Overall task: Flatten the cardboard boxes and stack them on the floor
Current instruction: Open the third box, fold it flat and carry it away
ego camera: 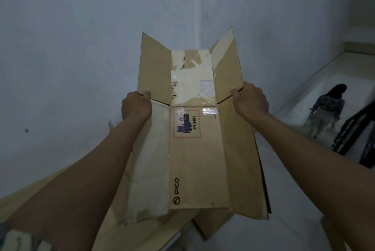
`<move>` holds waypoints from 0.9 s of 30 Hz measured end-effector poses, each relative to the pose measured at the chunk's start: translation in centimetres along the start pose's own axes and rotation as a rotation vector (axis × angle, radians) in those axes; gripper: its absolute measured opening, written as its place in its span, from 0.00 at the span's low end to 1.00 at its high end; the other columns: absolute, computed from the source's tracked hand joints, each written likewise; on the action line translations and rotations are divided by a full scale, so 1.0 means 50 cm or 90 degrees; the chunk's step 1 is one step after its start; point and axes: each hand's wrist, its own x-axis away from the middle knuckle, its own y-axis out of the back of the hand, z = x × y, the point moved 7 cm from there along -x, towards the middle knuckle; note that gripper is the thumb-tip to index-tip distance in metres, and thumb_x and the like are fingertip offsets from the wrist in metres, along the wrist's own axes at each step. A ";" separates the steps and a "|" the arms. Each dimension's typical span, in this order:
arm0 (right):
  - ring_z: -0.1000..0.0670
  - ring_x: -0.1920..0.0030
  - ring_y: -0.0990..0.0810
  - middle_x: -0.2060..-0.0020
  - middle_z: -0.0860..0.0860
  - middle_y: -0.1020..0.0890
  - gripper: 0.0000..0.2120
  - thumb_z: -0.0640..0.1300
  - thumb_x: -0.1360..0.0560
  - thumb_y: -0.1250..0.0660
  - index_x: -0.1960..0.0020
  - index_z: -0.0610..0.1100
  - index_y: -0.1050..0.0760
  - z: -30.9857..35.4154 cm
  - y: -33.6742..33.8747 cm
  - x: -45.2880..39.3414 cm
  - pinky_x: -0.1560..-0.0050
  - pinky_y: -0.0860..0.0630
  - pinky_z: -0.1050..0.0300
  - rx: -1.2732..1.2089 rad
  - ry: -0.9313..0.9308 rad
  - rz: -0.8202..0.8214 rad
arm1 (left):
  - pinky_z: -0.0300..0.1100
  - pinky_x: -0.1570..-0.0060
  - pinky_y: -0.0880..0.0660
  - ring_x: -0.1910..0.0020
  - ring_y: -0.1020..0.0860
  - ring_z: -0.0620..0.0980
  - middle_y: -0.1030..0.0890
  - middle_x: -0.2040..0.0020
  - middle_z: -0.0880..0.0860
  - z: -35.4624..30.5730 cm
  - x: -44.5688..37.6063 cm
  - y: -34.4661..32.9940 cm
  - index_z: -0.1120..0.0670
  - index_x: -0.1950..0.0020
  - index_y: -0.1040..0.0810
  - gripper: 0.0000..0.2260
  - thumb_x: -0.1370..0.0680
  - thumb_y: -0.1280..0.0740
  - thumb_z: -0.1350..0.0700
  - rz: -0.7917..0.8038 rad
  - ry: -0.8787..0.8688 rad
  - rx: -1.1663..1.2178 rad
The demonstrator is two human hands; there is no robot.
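Observation:
I hold a brown cardboard box out in front of me at chest height. It is folded nearly flat, with its far flaps spread upward and outward, torn tape patches on the far panel, and a red-bordered UN 3481 label and a PICO logo on the middle panel. My left hand grips its left edge where the flap meets the side. My right hand grips the right edge at the same height. Below it, other flattened cardboard lies on the floor.
A pale wall stands close ahead and to the left. More cardboard lies at the lower left. On the white tiled floor to the right stands another person, beside a dark metal frame.

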 end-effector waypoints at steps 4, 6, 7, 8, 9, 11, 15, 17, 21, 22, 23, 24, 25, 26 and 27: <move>0.43 0.51 0.23 0.47 0.44 0.20 0.18 0.56 0.17 0.44 0.42 0.43 0.23 -0.069 -0.017 -0.139 0.55 0.33 0.54 0.019 -0.010 -0.007 | 0.46 0.52 0.30 0.45 0.22 0.62 0.19 0.46 0.62 -0.054 -0.074 -0.151 0.62 0.48 0.20 0.22 0.20 0.39 0.43 0.021 0.017 0.022; 0.44 0.53 0.24 0.48 0.44 0.19 0.18 0.56 0.17 0.43 0.44 0.44 0.23 -0.094 -0.029 -0.212 0.55 0.32 0.54 0.030 -0.011 -0.008 | 0.46 0.51 0.30 0.45 0.22 0.62 0.19 0.45 0.62 -0.081 -0.106 -0.221 0.62 0.47 0.20 0.22 0.19 0.39 0.43 0.028 0.030 0.021; 0.44 0.53 0.24 0.48 0.44 0.19 0.18 0.56 0.17 0.44 0.45 0.44 0.23 -0.107 -0.036 -0.249 0.55 0.32 0.54 0.034 -0.013 -0.008 | 0.45 0.52 0.31 0.45 0.22 0.62 0.19 0.45 0.62 -0.095 -0.120 -0.255 0.62 0.47 0.20 0.22 0.19 0.39 0.43 0.031 0.034 0.026; 0.43 0.52 0.23 0.48 0.44 0.20 0.18 0.56 0.17 0.44 0.45 0.44 0.23 -0.121 -0.043 -0.284 0.55 0.32 0.54 0.041 -0.017 -0.007 | 0.45 0.53 0.32 0.44 0.22 0.62 0.19 0.45 0.62 -0.109 -0.134 -0.288 0.62 0.47 0.20 0.22 0.19 0.39 0.44 0.035 0.037 0.029; 0.42 0.51 0.23 0.49 0.45 0.20 0.17 0.56 0.17 0.44 0.46 0.44 0.24 -0.137 -0.052 -0.317 0.55 0.31 0.53 0.046 -0.020 -0.004 | 0.44 0.54 0.33 0.44 0.22 0.62 0.19 0.45 0.62 -0.122 -0.145 -0.318 0.62 0.47 0.20 0.21 0.19 0.39 0.44 0.038 0.040 0.029; 0.42 0.52 0.22 0.50 0.44 0.20 0.17 0.56 0.17 0.44 0.48 0.44 0.24 -0.173 -0.078 -0.376 0.55 0.30 0.54 0.040 -0.020 0.013 | 0.43 0.54 0.33 0.45 0.22 0.62 0.19 0.45 0.62 -0.136 -0.167 -0.376 0.62 0.47 0.20 0.21 0.19 0.39 0.45 0.048 0.045 0.028; 0.42 0.53 0.20 0.51 0.44 0.19 0.18 0.56 0.18 0.43 0.49 0.43 0.23 -0.251 -0.163 -0.492 0.56 0.27 0.54 0.011 -0.030 0.054 | 0.44 0.55 0.32 0.46 0.22 0.62 0.18 0.46 0.62 -0.139 -0.211 -0.490 0.63 0.47 0.20 0.21 0.19 0.39 0.44 0.048 0.070 0.007; 0.42 0.54 0.20 0.52 0.43 0.19 0.18 0.55 0.18 0.43 0.48 0.42 0.23 -0.285 -0.217 -0.549 0.57 0.27 0.54 0.002 -0.032 0.083 | 0.45 0.53 0.30 0.45 0.22 0.63 0.19 0.46 0.63 -0.130 -0.224 -0.544 0.63 0.46 0.19 0.21 0.20 0.39 0.44 0.032 0.093 -0.004; 0.42 0.53 0.20 0.52 0.43 0.18 0.18 0.55 0.18 0.42 0.49 0.42 0.23 -0.340 -0.328 -0.650 0.58 0.27 0.55 -0.022 -0.001 0.149 | 0.47 0.50 0.29 0.43 0.22 0.64 0.19 0.45 0.64 -0.104 -0.232 -0.646 0.63 0.46 0.19 0.22 0.19 0.40 0.45 -0.001 0.136 -0.041; 0.42 0.54 0.20 0.52 0.43 0.18 0.17 0.54 0.18 0.43 0.50 0.42 0.23 -0.352 -0.354 -0.669 0.60 0.28 0.55 -0.024 0.016 0.169 | 0.47 0.52 0.29 0.44 0.22 0.64 0.19 0.45 0.64 -0.094 -0.225 -0.668 0.64 0.47 0.19 0.22 0.19 0.40 0.45 -0.012 0.156 -0.056; 0.43 0.55 0.20 0.53 0.43 0.19 0.16 0.54 0.18 0.43 0.52 0.43 0.24 -0.366 -0.381 -0.691 0.61 0.30 0.56 -0.025 0.031 0.191 | 0.46 0.53 0.30 0.44 0.22 0.64 0.19 0.45 0.64 -0.086 -0.216 -0.696 0.64 0.47 0.19 0.22 0.19 0.40 0.45 -0.023 0.182 -0.069; 0.43 0.55 0.20 0.53 0.43 0.19 0.16 0.54 0.18 0.43 0.52 0.44 0.25 -0.379 -0.405 -0.709 0.62 0.31 0.57 -0.026 0.042 0.209 | 0.46 0.54 0.31 0.45 0.22 0.64 0.19 0.46 0.64 -0.077 -0.207 -0.718 0.64 0.47 0.20 0.22 0.19 0.40 0.45 -0.033 0.205 -0.080; 0.43 0.56 0.20 0.53 0.44 0.19 0.16 0.54 0.18 0.43 0.52 0.45 0.25 -0.390 -0.428 -0.720 0.62 0.31 0.56 -0.023 0.049 0.232 | 0.46 0.55 0.32 0.45 0.22 0.64 0.19 0.46 0.63 -0.069 -0.195 -0.736 0.64 0.48 0.20 0.22 0.18 0.40 0.45 -0.041 0.228 -0.088; 0.43 0.56 0.20 0.54 0.44 0.19 0.16 0.54 0.18 0.43 0.52 0.45 0.25 -0.396 -0.453 -0.730 0.61 0.30 0.56 -0.021 0.060 0.255 | 0.45 0.55 0.33 0.46 0.22 0.64 0.19 0.46 0.63 -0.060 -0.183 -0.751 0.64 0.48 0.20 0.22 0.18 0.40 0.45 -0.052 0.250 -0.093; 0.43 0.56 0.20 0.54 0.44 0.19 0.16 0.54 0.18 0.43 0.51 0.44 0.24 -0.400 -0.476 -0.736 0.60 0.29 0.55 -0.017 0.069 0.274 | 0.46 0.55 0.32 0.45 0.22 0.64 0.19 0.46 0.64 -0.050 -0.173 -0.762 0.64 0.48 0.20 0.22 0.18 0.40 0.46 -0.062 0.270 -0.101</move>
